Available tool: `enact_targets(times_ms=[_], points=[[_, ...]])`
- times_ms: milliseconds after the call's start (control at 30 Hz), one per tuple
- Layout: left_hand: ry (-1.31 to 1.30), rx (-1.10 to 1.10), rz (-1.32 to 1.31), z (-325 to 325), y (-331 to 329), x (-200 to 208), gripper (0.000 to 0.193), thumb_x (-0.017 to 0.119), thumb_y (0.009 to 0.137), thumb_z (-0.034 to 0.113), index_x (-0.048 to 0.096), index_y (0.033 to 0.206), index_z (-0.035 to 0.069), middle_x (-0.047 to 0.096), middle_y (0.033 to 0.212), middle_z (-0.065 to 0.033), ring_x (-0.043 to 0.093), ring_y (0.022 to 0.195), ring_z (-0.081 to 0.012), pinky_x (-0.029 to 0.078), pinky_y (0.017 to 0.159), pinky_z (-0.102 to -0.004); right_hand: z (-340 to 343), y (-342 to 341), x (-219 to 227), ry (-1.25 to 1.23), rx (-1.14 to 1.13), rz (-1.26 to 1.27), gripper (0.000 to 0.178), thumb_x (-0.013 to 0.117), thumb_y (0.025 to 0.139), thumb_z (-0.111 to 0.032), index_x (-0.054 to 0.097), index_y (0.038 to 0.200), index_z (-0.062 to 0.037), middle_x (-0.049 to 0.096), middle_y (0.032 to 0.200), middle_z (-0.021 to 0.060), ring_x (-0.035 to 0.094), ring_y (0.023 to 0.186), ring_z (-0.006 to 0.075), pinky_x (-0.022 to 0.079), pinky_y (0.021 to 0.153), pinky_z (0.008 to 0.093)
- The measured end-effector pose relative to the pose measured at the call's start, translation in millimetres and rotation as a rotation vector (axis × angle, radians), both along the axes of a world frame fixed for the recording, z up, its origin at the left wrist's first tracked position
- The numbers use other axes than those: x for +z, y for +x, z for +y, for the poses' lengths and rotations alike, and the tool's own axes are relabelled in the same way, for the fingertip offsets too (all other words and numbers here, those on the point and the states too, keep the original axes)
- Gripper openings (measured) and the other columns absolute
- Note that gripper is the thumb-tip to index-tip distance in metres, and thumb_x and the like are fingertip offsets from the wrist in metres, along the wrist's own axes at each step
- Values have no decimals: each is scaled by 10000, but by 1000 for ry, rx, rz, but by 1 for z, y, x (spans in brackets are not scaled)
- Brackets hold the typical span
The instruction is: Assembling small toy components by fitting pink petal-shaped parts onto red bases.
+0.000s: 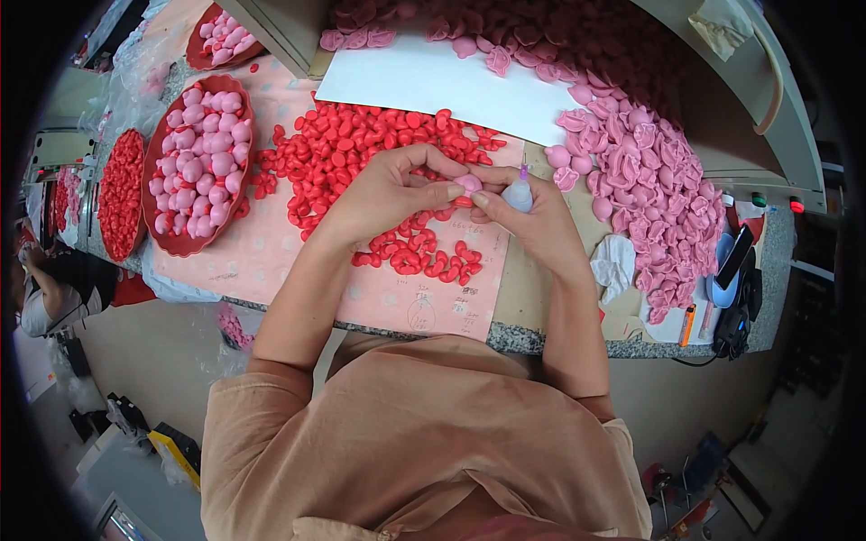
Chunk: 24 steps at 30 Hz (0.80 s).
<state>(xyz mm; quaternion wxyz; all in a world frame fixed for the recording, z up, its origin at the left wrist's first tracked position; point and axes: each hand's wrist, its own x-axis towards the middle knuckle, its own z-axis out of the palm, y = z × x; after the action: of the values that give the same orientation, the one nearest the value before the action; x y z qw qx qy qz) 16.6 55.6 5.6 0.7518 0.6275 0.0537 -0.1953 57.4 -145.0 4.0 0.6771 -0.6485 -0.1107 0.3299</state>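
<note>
Above the table's middle, my two hands meet fingertip to fingertip. Between the thumb and fingers of my left hand [392,191] is a small rounded pink plastic piece [468,183]. My right hand [539,221] is closed round a small translucent squeeze bottle [519,196] with a purple tip pointing up. Its thumb and forefinger also pinch a small red piece [463,202], which lies right against the pink one; whether they are joined I cannot tell. A heap of red bean-shaped pieces [338,149] spreads beneath and beyond my hands.
Loose pink pieces [645,185] are piled on the right and at the back, beside a white sheet [433,90]. On the left stand a scalloped red tray [152,194] of pink-and-red pieces and a basket of red pieces [122,194]. A crumpled tissue [613,266] and orange marker [687,325] lie right.
</note>
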Motion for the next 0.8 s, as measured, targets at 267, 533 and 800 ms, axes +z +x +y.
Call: enact_targets(times_ms=[267, 533, 800], points=[[-40, 65, -25, -4, -1, -1, 170, 599, 823, -15, 588, 992, -26, 645, 921, -80, 608, 722, -92, 491, 648, -207, -1, 1, 0, -17, 17, 7, 294, 575, 878, -48, 552, 1156, 46, 618, 1077, 106, 642, 888, 182, 531, 770, 257], [-58, 77, -22, -4, -1, -2, 186, 603, 823, -12, 581, 1007, -23, 641, 921, -76, 618, 744, -102, 500, 657, -211, -1, 0, -2, 23, 2, 11, 290, 571, 878, -41, 551, 1154, 47, 615, 1078, 107, 640, 888, 179, 532, 776, 259], [-49, 67, -19, -2, -1, -3, 188, 607, 826, -3, 579, 1011, -20, 637, 916, -74, 620, 758, -104, 498, 653, -210, -1, 0, -2, 11, -7, 17, 301, 592, 868, -54, 560, 1153, 40, 628, 1042, 93, 636, 850, 145, 529, 756, 250]])
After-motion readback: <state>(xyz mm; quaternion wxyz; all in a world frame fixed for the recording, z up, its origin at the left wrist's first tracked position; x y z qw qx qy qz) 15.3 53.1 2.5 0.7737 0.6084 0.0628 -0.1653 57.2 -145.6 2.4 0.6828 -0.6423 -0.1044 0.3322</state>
